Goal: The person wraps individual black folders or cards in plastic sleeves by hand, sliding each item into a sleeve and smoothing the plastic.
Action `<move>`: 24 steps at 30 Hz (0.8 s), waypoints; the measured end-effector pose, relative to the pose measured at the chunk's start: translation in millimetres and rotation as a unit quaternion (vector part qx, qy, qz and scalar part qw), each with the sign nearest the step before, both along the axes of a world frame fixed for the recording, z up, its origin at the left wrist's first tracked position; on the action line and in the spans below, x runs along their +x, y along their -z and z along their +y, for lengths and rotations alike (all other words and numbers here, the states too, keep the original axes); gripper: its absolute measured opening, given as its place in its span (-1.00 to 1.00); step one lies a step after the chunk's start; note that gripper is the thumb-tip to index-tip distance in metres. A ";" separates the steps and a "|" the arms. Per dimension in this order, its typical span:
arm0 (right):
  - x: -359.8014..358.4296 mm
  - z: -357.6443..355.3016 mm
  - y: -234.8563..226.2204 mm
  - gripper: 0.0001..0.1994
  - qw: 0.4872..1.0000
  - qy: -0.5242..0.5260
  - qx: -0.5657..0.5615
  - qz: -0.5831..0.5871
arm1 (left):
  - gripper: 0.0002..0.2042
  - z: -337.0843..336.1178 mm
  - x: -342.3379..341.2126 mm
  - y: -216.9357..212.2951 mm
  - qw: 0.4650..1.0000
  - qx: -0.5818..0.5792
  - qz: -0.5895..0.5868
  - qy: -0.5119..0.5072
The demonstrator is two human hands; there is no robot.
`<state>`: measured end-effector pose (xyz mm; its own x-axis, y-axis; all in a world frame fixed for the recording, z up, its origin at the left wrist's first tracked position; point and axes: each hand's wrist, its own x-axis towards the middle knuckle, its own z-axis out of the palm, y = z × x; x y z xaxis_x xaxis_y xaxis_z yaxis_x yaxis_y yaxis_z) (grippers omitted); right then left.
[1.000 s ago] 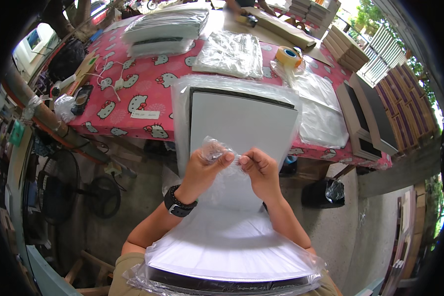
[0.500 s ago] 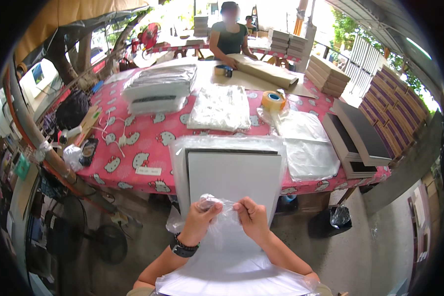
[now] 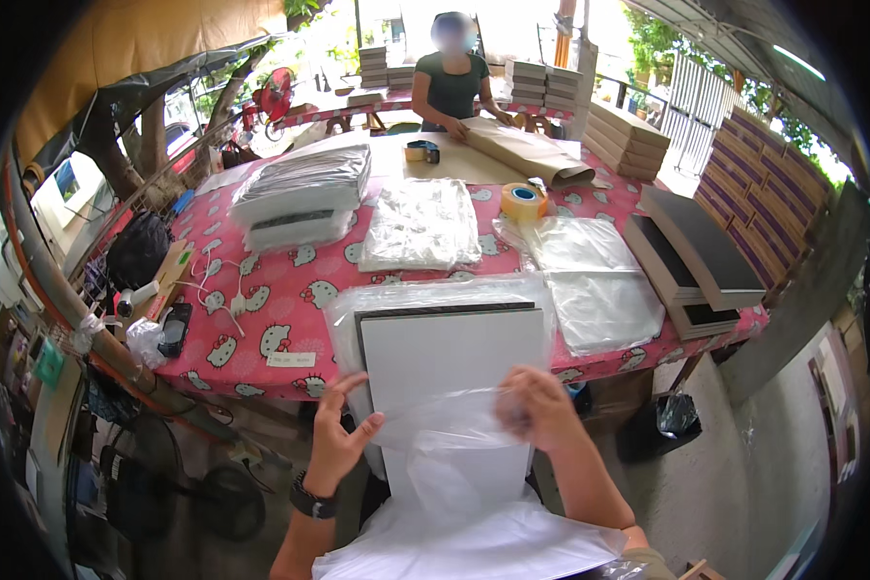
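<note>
Crosswise, clear film (image 3: 445,418) spans the pale board (image 3: 445,353) between left hand (image 3: 336,445), fingers wide, and right hand (image 3: 543,414), fingers curled, grip too blurred to tell.

Head cam: fisheye, L of pair worn on my head; pic upright, not mirrored. Looks fwd & down from above my lap. V. wide FOV, black rim at corners, straight edges bent nr it. My L hand (image 3: 336,440) & R hand (image 3: 543,414) close, low ctr; forearms (image 3: 592,478) enter fr. bottom. Worktop (image 3: 295,282) spans mid pic, co-worker (image 3: 451,92) farther off nr top, black bin (image 3: 638,435) lower R.
</note>
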<state>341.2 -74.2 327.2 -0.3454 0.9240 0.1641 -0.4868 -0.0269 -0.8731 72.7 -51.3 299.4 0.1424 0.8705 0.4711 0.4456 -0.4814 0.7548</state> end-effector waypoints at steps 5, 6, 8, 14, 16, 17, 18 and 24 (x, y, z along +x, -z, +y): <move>-43.7 -9.9 -33.4 -0.85 0.935 0.040 0.171 -0.309 | -0.66 -32.6 59.7 -51.0 0.964 0.155 0.187 0.109; -41.4 -9.2 -37.4 -0.87 0.927 0.062 0.190 -0.318 | -0.70 -32.6 55.8 -47.2 0.976 0.069 0.113 0.175; -34.7 -7.3 -43.3 -0.90 0.916 0.058 0.189 -0.350 | -0.74 -32.9 34.4 -30.7 0.951 -0.101 -0.033 0.289; -14.7 -12.5 5.1 -0.88 0.862 -0.456 0.192 -0.111 | -0.60 -26.4 -4.7 -30.0 0.617 -0.301 -0.701 0.191; 6.3 -10.6 16.7 -0.88 0.889 -0.378 0.259 0.004 | -0.52 -27.6 -6.1 -30.9 0.578 -0.330 -0.712 0.225; 13.7 -14.7 14.1 -0.85 0.934 -0.273 0.189 0.135 | -0.49 -26.9 -12.0 -11.6 0.520 -0.343 -0.724 0.297; 23.0 -1.5 10.6 -0.76 0.916 -0.226 0.290 0.161 | -0.48 -25.3 -17.9 4.8 0.573 -0.401 -0.628 0.343; 18.1 -12.3 9.2 -0.44 0.867 -0.172 0.045 0.466 | -0.56 1.4 -46.5 80.4 0.559 -0.217 -0.401 0.693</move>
<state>359.4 -86.5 318.0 -0.2767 0.7623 0.5851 -0.9585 -0.2624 -0.1113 26.3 -50.0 219.0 0.7158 0.2426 0.6548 -0.6931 0.3611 0.6238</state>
